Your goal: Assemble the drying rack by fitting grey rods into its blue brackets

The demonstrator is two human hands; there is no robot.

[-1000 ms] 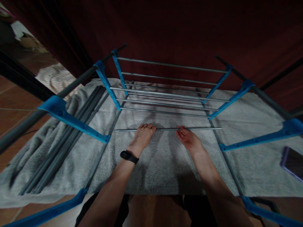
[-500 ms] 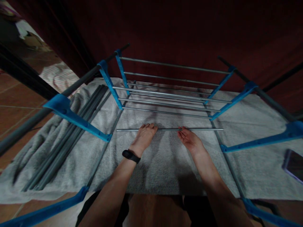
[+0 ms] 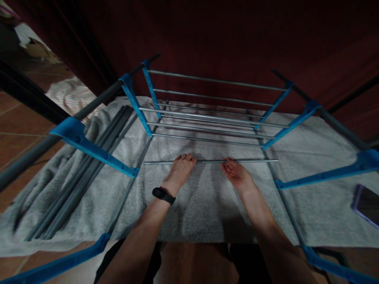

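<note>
Both hands grip one thin grey metal rod [image 3: 254,161], held level between the two sides of a rack frame. My left hand [image 3: 182,167], a black band on its wrist, wraps over the rod from above, left of its middle. My right hand [image 3: 235,172] pinches the rod right of the middle, palm turned partly up. Both rod ends are free, apart from the frame. Beyond the hands, several rods [image 3: 213,117] span between blue plastic brackets [image 3: 134,104] on the left and blue brackets [image 3: 274,132] on the right.
Several loose grey tubes [image 3: 85,177] lie on the grey blanket [image 3: 207,209] at left. Nearer blue brackets [image 3: 94,148] and long side poles flank my arms. A phone [image 3: 367,205] lies at far right. A dark red curtain [image 3: 207,35] hangs behind the rack.
My view has shifted very slightly. Both hands keep the same hold on the rod, with no clear movement.
</note>
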